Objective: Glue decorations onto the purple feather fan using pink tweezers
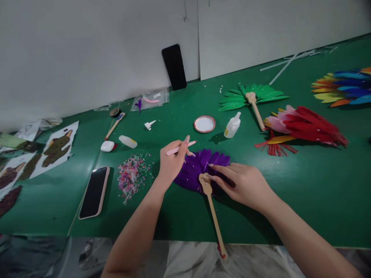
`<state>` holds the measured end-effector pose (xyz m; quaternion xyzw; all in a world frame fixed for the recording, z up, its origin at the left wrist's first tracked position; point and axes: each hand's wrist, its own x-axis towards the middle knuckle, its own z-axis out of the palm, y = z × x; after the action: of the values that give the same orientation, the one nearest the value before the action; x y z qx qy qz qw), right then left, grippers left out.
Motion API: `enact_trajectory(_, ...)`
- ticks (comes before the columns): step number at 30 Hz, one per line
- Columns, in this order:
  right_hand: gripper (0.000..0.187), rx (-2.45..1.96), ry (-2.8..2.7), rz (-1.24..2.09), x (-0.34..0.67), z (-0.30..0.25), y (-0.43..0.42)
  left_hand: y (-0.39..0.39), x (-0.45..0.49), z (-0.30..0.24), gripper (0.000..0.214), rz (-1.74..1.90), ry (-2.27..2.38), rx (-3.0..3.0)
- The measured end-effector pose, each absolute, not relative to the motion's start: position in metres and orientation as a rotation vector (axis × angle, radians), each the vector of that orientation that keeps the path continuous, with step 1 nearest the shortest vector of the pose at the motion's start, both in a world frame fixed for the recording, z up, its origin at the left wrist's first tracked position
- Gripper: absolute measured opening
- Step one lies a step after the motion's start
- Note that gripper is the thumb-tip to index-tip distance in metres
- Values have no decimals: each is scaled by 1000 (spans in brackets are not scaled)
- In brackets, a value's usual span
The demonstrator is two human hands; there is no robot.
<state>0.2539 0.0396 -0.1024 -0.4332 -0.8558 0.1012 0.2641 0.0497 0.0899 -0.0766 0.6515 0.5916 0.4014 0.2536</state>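
Note:
A purple feather fan (189, 175) lies on the green table in front of me, its wooden handle (214, 216) pointing toward me with a red cord at the end. My left hand (174, 160) is closed around a pale pink pen-like stick (176, 150), over the fan's left edge. At the right edge, my right hand (246, 183) grips the fan, with thumb and index fingertip by the handle's wide head. Small pale dots show on the feathers and on that head. Whether something tiny sits between the right fingertips is too small to tell.
Beyond the fan are a round lid (204, 124) and a white squeeze bottle (232, 126). Green (232, 98) and red (313, 125) feather fans lie to the right. Leftward are colourful flakes (131, 177), a phone (94, 192), a small bottle (128, 141) and a brush (115, 126).

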Motion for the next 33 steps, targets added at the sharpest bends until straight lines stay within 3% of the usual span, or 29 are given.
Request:
enact_trajectory(20, 30, -1166, -2326, 242, 254, -104, 42, 105, 26, -82, 48, 1436, 1576, 1496)
enact_trajectory(33, 28, -1180, -2306, 258, 253, -103, 41, 83, 61, -82, 42, 1047, 1402, 1782)
